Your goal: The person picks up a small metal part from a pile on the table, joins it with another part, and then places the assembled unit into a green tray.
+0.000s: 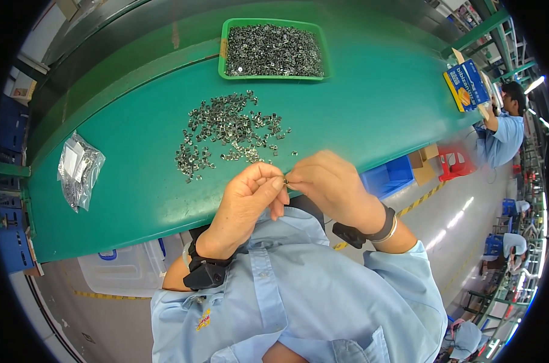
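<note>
My left hand [248,196] is closed, thumb and forefinger pinching a tiny metal part [285,181] just past the table's front edge. From the other side my right hand [329,184] meets it, its fingertips pressed together at the same small piece. The part is mostly covered by the fingers, so its exact shape is hard to make out. Beyond the hands, a loose pile of small shiny metal pieces [229,124] spreads over the green tabletop [141,175]. At the back stands a green tray [277,78] filled with many similar pieces.
A clear plastic bag [81,172] of small parts lies on the left. Blue-and-yellow box [467,86] stands at the right end, near a seated person [503,130]. Below the table are a blue bin [389,177], a red stool [457,162] and a translucent storage box [120,269].
</note>
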Demonstrator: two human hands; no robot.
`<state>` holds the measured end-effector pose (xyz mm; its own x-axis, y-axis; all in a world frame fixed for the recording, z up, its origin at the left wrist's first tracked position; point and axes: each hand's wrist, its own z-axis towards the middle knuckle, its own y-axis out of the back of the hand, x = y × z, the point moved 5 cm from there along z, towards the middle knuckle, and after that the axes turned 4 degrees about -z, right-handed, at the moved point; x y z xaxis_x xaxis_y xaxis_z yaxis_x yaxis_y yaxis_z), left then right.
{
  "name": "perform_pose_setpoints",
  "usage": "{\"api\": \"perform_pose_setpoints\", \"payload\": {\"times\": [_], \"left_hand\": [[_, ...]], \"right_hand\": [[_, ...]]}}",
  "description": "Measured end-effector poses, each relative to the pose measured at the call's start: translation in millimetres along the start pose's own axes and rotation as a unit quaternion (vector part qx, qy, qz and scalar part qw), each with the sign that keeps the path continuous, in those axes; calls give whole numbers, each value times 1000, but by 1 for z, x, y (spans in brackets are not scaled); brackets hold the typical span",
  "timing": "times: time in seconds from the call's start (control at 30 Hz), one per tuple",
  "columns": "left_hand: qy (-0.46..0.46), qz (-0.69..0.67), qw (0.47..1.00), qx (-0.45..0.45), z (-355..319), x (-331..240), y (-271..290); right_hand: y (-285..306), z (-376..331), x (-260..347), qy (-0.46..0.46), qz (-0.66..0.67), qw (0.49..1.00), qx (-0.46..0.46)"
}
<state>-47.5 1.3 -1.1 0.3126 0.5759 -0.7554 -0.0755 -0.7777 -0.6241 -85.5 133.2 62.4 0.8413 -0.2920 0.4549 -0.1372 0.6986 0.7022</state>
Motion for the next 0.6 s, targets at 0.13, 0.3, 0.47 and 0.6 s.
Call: {"api": "perform_pose_setpoints", "payload": {"times": [0.13,0.3,0.47,0.6], "left_hand": [[1,-11,1000,-1,-2,0,-2],[-7,-24,1000,2,-3,1,-2],[-8,-79,997,17,-2,4,-2],[-8,-101,995,28,-2,5,-1]], "right_hand": [[1,-2,0,-4,3,1000,-27],[3,-1,2,7,-13,999,-32],[-1,-5,3,-7,-4,999,-50],[-2,-8,4,-16,23,997,-69]]}}
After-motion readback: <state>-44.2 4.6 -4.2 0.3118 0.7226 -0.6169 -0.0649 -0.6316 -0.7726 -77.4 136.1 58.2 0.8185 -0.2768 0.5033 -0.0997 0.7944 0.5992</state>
